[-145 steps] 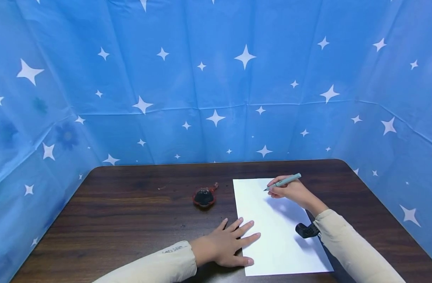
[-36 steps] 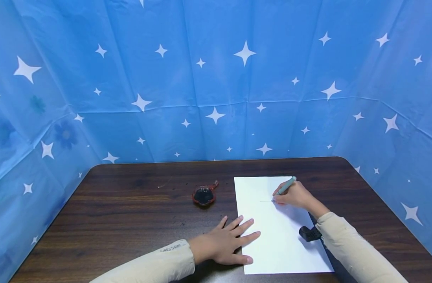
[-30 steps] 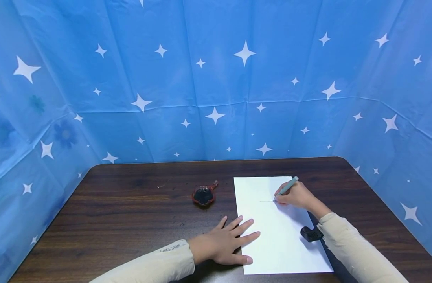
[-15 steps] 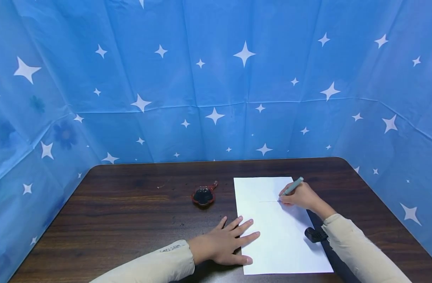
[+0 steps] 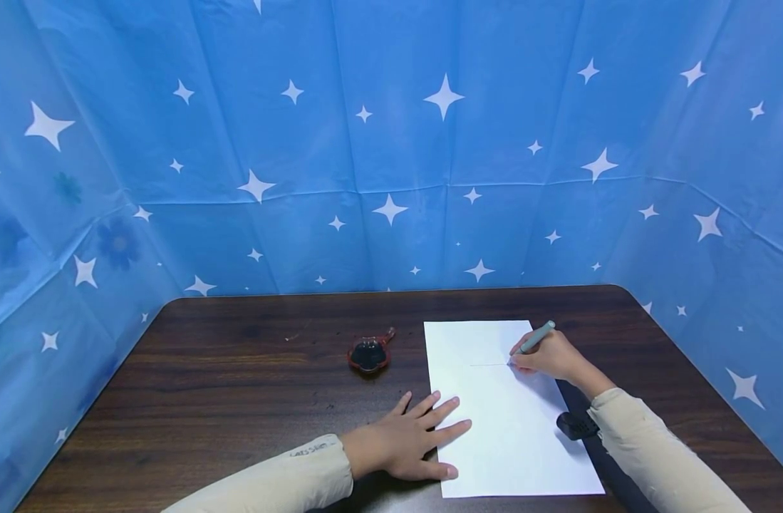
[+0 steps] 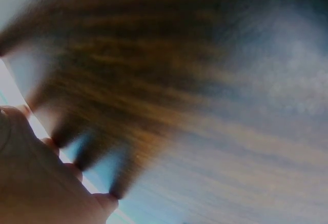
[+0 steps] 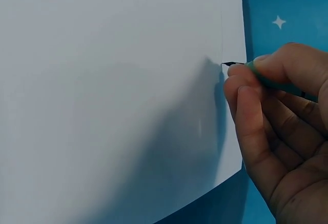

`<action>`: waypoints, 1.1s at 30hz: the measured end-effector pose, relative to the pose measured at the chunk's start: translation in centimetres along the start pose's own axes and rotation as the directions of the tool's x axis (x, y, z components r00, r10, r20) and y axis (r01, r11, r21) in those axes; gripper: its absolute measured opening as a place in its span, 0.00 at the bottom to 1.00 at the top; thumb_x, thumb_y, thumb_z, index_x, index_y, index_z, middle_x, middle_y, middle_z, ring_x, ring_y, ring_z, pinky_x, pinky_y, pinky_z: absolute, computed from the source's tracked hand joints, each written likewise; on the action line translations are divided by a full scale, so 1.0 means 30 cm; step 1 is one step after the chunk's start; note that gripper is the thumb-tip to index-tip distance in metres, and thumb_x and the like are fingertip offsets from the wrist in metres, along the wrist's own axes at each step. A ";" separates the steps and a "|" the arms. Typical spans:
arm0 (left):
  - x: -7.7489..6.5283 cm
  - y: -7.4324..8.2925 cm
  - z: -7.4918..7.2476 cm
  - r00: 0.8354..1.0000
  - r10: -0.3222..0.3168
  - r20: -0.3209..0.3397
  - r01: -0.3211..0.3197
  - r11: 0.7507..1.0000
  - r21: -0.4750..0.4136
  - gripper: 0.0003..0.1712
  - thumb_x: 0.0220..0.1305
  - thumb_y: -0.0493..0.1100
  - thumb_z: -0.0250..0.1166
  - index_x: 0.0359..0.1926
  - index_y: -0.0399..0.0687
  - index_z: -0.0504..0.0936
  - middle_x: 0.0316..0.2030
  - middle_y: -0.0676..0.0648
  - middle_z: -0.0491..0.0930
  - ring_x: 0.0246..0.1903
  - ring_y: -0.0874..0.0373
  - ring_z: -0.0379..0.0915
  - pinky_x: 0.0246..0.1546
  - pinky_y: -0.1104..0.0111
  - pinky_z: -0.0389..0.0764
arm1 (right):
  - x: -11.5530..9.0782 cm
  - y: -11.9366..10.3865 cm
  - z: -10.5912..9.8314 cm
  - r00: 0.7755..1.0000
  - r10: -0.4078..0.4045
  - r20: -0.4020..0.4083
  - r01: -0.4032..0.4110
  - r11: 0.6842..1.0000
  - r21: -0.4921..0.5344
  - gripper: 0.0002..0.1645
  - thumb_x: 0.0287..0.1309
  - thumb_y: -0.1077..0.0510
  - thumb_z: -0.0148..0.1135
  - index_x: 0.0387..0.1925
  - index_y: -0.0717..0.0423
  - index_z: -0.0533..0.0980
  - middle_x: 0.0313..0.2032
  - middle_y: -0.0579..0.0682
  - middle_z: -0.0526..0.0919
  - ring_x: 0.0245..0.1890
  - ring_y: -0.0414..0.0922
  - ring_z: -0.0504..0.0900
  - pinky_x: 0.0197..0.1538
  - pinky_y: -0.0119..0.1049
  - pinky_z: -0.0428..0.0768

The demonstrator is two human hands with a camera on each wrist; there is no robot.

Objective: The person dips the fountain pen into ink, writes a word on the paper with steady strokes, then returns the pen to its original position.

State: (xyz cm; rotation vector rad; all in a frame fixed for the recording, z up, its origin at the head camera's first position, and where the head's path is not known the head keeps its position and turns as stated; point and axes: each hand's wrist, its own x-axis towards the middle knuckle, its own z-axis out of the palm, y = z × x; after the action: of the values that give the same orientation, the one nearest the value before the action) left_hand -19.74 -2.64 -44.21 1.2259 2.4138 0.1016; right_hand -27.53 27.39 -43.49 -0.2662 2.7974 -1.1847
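My right hand [image 5: 551, 358] pinches a teal fountain pen [image 5: 536, 337] between thumb and fingers. In the right wrist view its dark nib [image 7: 234, 63] meets the white sheet of paper [image 7: 113, 34]. A thin, straight line [image 5: 484, 365] runs left from the nib across the upper part of the sheet. My left hand [image 5: 407, 445] lies spread, its fingers over the left edge of the paper [image 5: 506, 434]. The left wrist view shows that hand [image 6: 41, 178] at the lower left, with the sheet's edge under its fingertips.
Left of the paper, on the dark wooden table [image 5: 250, 370], sits a small red-rimmed container [image 5: 369, 354] with a black middle and a short stem. A black wrist camera [image 5: 576, 426] hangs below the right sleeve. Blue star-patterned cloth [image 5: 391, 142] surrounds the table's back and sides.
The pen came down from above the sheet and its tip has moved rightward in my right hand, with a thin line appearing behind it. My left hand stays in place.
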 end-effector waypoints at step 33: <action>0.001 0.000 -0.001 1.000 -0.012 0.017 0.012 1.000 -0.003 0.40 0.66 0.74 0.40 0.74 0.79 0.37 0.75 0.60 0.26 0.74 0.56 0.23 0.69 0.43 0.34 | 0.101 -0.076 0.082 0.994 -0.047 -0.094 0.043 0.998 -0.040 0.03 0.53 0.66 0.67 0.30 0.64 0.83 0.22 0.51 0.85 0.21 0.40 0.81 0.27 0.33 0.78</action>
State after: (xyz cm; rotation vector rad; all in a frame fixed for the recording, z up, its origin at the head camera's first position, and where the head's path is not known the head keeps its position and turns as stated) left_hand -19.76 -2.63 -44.20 1.2066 2.4053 0.0912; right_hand -29.86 23.51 -43.60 -0.2843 2.9131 -1.1854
